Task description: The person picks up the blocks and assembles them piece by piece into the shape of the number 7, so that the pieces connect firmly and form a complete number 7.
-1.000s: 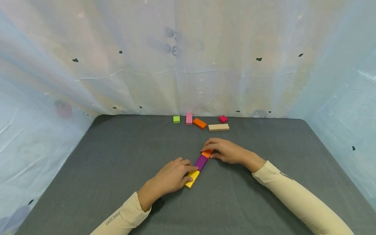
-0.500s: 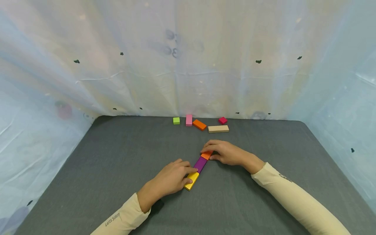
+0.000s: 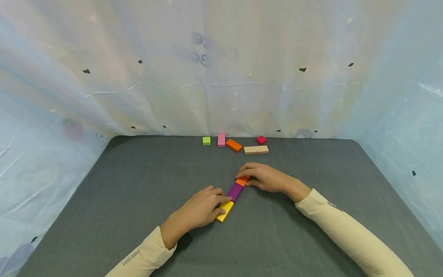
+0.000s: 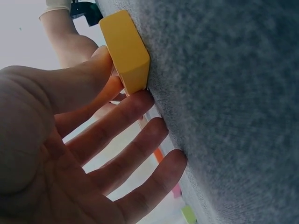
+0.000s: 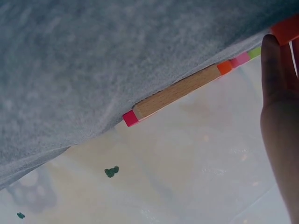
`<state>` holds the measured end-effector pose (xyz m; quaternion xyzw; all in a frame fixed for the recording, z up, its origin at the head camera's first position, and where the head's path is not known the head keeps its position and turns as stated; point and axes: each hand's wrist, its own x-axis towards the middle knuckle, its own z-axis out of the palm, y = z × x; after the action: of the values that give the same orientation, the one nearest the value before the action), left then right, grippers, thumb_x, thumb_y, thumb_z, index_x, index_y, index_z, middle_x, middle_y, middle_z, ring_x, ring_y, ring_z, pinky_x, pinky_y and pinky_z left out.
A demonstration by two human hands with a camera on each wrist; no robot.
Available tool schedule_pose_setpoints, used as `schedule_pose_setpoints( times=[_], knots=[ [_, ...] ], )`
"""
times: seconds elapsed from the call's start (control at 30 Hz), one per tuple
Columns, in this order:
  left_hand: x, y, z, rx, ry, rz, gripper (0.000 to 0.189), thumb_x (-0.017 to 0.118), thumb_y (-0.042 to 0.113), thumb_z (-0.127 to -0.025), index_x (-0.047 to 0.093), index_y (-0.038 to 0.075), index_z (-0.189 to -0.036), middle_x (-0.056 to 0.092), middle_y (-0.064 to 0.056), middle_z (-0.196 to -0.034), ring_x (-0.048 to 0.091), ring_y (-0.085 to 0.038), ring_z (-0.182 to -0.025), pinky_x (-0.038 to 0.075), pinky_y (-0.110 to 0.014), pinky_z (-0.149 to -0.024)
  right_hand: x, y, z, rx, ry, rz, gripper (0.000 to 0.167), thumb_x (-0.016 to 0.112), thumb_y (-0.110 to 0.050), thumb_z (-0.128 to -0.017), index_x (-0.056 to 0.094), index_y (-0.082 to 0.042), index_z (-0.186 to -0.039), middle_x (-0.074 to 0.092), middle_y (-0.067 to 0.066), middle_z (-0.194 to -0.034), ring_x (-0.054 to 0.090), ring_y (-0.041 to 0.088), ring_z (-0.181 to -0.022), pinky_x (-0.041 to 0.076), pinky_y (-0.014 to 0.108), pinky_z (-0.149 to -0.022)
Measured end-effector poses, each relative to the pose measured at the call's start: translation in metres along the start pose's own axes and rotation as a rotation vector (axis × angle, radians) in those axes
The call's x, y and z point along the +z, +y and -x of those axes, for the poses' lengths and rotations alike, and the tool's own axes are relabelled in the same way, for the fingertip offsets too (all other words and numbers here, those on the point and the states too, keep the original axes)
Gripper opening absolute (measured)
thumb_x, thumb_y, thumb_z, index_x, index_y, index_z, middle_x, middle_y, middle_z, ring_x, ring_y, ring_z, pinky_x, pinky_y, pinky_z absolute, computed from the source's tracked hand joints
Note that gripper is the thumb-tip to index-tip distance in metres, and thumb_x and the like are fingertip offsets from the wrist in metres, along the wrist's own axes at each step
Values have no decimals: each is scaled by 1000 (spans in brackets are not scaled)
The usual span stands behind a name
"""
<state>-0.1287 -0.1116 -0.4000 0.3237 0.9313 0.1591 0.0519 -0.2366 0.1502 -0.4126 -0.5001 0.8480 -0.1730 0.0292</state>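
A: What's lowest in the frame?
B: The left hand (image 3: 204, 207), below and left of centre. Its fingers are loosely extended, the thumb on top of the yellow block (image 3: 228, 206), the index fingertip by its join with the purple block (image 3: 235, 191). The left wrist view shows the other fingertips down by the grey table (image 3: 138, 184).
A: So where's yellow, seen from that hand?
B: Under the thumb, at the hand's right side. It's the lower end of a slanting row: purple next, up and right, end to end, then the near orange block (image 3: 242, 181).
A: And the right hand (image 3: 264, 177)?
B: Right of centre, pinching that orange one between thumb and fingers, which partly hide it.
A: Further up?
B: The wood block (image 3: 256, 150), above the right hand, with the crimson block (image 3: 261, 140) just behind. Leftward: the far orange block (image 3: 233, 145), the pink block (image 3: 221, 140), the green block (image 3: 206, 141). A pale sheet (image 3: 221, 84) fills the top.
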Motion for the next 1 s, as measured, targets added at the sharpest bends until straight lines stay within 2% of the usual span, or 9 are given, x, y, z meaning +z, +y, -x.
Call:
schedule_pose_setpoints(
  times=[0.17,0.37,0.6,1.0],
  knots=[
    [-1,2,0,3,3,-14,36,72,24,-92,70,17,-127,66,2,-101,52,-12,-87,45,-28,-74,0,-1,1,6,3,2,35,67,-18,-96,66,-19,-130,61,-2,-130,57,15,-122,49,39,-102],
    [0,3,1,11,11,-33,32,70,17,-94,70,17,-126,68,1,-108,55,-14,-93,49,-31,-80,0,-1,2,2,7,4,35,68,-19,-95,66,-19,-130,62,-2,-130,57,16,-123,49,39,-102],
    [0,2,-3,4,19,-36,38,71,28,-93,67,17,-129,68,0,-112,57,-17,-98,50,-35,-85,-4,2,-1,-20,20,19,34,68,-18,-95,66,-18,-129,62,-2,-128,58,15,-120,50,38,-101],
    [2,1,-2,-7,3,-40,38,71,30,-93,69,19,-129,66,1,-106,51,-14,-88,45,-28,-74,0,2,-1,1,1,18,34,67,-18,-95,66,-20,-129,62,-2,-129,57,15,-120,49,38,-102]
  ],
)
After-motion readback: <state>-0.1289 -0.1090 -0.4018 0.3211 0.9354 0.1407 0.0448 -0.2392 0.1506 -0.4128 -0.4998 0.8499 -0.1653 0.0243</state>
